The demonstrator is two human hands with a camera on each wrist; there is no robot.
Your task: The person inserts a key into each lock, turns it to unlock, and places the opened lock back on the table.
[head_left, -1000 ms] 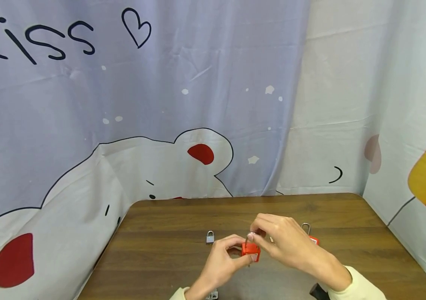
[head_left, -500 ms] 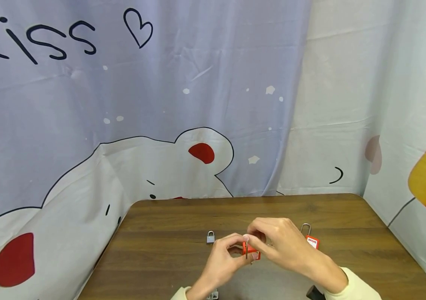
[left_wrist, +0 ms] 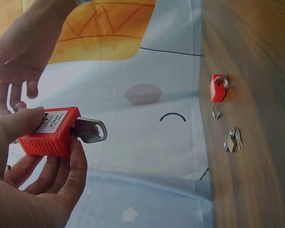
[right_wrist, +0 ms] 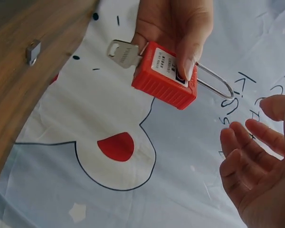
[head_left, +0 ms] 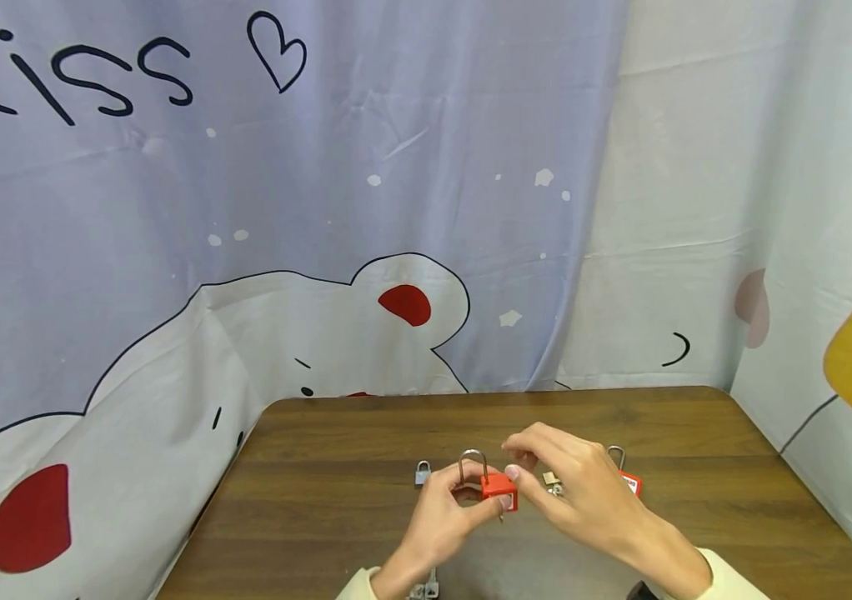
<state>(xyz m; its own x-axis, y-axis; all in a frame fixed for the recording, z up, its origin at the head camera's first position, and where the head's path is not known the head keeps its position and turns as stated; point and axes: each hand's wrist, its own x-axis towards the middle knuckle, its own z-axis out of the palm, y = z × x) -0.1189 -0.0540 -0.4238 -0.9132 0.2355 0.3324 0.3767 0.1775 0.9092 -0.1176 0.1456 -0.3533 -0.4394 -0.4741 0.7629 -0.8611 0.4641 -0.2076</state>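
Between thumb and fingers, my left hand (head_left: pixel 435 518) grips a red padlock (head_left: pixel 499 491) with a white label. A key (left_wrist: pixel 91 130) sticks out of its bottom, best seen in the left wrist view. The long metal shackle (head_left: pixel 474 456) points up; in the head view one leg enters the body and the other stands outside it, to the left. Just right of the padlock, my right hand (head_left: pixel 583 487) is apart from it with fingers loosely bent. Nothing shows in that hand in the right wrist view (right_wrist: pixel 256 175).
Beyond the left hand stands a small silver padlock (head_left: pixel 423 473). Behind the right hand lie a small brass padlock with keys (head_left: pixel 552 483) and another red padlock (head_left: pixel 632 483). Keys (head_left: pixel 426 588) lie at the front of the wooden table (head_left: pixel 321 475). A black object (head_left: pixel 641 592) shows by the right sleeve.
Earlier my right fingers pinched the shackle and turned it. They have now let go and moved slightly right. The shackle, earlier pointing toward the front, now stands upright to the left.
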